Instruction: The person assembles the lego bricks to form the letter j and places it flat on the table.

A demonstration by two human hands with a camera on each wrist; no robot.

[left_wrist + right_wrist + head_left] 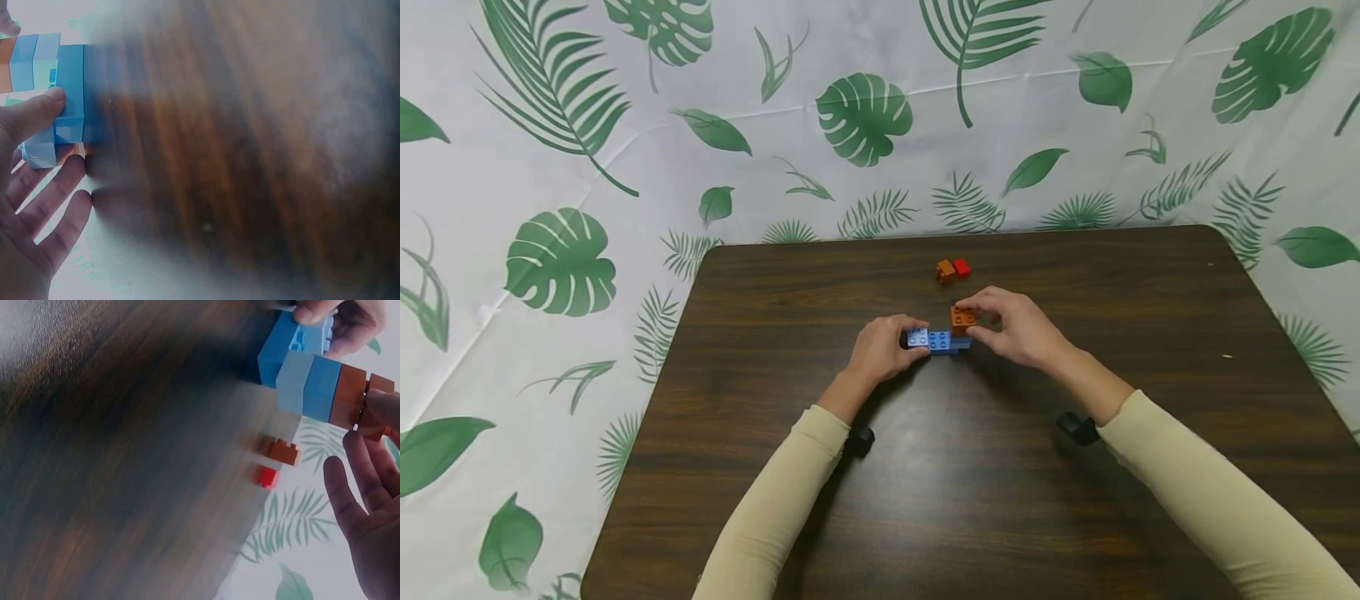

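My dark wood-grain surface [970,500] fills the lower centre of the frame; a white leaf-print cloth backdrop [865,117] covers the upper frame and both sides.

- No legible text, labels, brands, numbers or signs in any view.
- Bricks and backdrop cloth: no readable markings.

Left hand [880,350] holds blue bricks [934,340]; right hand [1018,327] pinches orange brick [962,317] atop them.

Only two loose bricks [952,270] obstruct the table [1150,317] beyond the hands.
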